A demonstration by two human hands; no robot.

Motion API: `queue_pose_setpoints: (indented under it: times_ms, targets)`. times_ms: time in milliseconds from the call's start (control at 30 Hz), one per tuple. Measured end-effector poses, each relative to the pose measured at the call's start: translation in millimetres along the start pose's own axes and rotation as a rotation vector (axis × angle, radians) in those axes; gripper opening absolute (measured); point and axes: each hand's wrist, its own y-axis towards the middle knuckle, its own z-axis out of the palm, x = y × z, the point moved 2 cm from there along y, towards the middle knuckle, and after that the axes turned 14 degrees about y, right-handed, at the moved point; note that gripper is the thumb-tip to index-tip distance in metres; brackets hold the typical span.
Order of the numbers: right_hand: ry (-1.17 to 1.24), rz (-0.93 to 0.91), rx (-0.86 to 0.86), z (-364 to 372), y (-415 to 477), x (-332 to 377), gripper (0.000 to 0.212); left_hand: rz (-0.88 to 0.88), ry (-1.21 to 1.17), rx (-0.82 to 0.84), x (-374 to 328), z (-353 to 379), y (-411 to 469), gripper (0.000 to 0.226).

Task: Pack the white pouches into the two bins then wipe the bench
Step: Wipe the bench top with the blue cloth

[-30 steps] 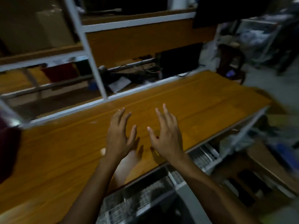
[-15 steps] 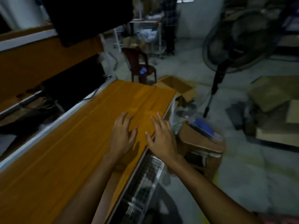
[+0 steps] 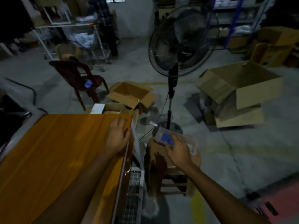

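Bench top open at left; stool and fan stand crowd the floor beside its edge.

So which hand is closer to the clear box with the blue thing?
Right. The right hand is on the clear box; the left hand rests apart on the bench corner.

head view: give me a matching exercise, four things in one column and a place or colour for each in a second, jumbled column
Things
1 left hand
2 right hand
3 fan
4 chair

Places or colours
a dark red, something small and bluish on its seat
b flat on the end corner of the bench
c black, upright on its pole
d over a clear container with something blue in it

Pairs: 1-b, 2-d, 3-c, 4-a
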Motion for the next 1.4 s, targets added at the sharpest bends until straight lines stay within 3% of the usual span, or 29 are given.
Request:
queue_pose_setpoints:
  times_ms: [133,233,433,533,633,733,867,1000,1133,1300,1400]
  targets:
    - [-0.068,0.181,0.063,9.2,82.0,-79.1,0.044,-0.012,0.054,0.080,14.8,55.5,69.2,0.046]
    - [-0.158,0.293,0.172,27.2,134.6,-135.5,0.034,-0.036,0.060,0.120,36.2,97.4,97.1,0.056]
    - [-0.366,0.295,0.471,63.1,196.7,-209.2,0.032,-0.048,0.108,0.033,52.4,132.2,112.6,0.057]
    - [-0.389,0.347,0.526,80.9,212.1,-254.7,0.034,-0.060,0.085,0.011,52.1,133.6,112.8,0.056]
    - [-0.408,0.348,0.472,88.7,215.8,-277.3,0.036,-0.068,0.068,0.014,51.2,133.6,112.5,0.055]
    - [-0.441,0.230,0.426,87.0,208.4,-269.9,0.029,-0.087,0.064,0.013,52.0,133.0,111.2,0.055]
    - [-0.445,0.227,0.389,78.9,209.1,-254.3,0.031,-0.091,0.056,0.003,49.8,130.3,110.2,0.052]
    - [-0.183,0.114,0.171,57.0,202.5,-208.9,0.042,-0.128,0.043,-0.019,49.8,128.9,110.3,0.047]
    - [0.028,0.083,-0.007,32.9,183.3,-136.1,0.048,-0.260,-0.010,-0.036,55.7,123.5,101.4,0.043]
    - [0.293,-0.049,-0.027,26.7,167.9,-16.2,0.050,-0.200,0.016,0.086,75.4,105.9,70.5,0.048]
    - [0.312,-0.153,-0.006,44.0,158.1,56.6,0.052,-0.232,0.039,0.099,104.4,84.8,49.8,0.060]
